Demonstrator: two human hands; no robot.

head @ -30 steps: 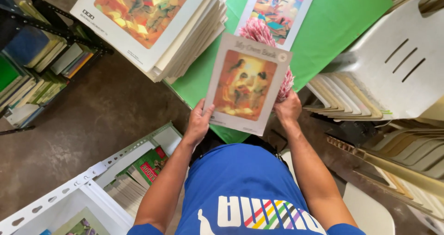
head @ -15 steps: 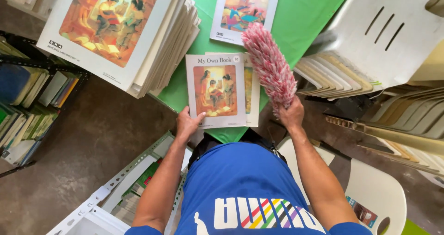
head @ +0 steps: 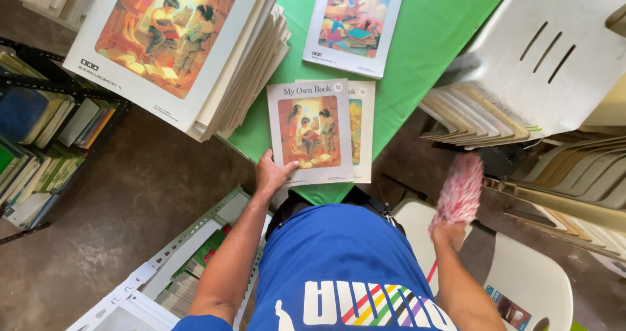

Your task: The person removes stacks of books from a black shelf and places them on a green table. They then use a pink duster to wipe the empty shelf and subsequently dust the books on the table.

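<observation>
The book [head: 309, 133] lies flat near the front edge of the green table [head: 430, 38], cover up, its long axis running away from the person and its top edge far. It rests on a second like book [head: 362, 129] that peeks out on its right. The left hand [head: 271, 174] pinches the book's near left corner, thumb on the cover. The right hand [head: 448, 232] is down beside the table, closed around the handle of a pink and white duster [head: 460, 189], whose fluffy head points up and away. Farther on the table lies a third book [head: 355, 21], and to the left a tall stack of larger books [head: 189, 51], tilted. Below left, a grey metal rack [head: 189, 253] holds more books lying flat. A dark shelf [head: 45, 148] at far left is packed with upright books. White plastic chairs [head: 541, 57] stand stacked at right.
</observation>
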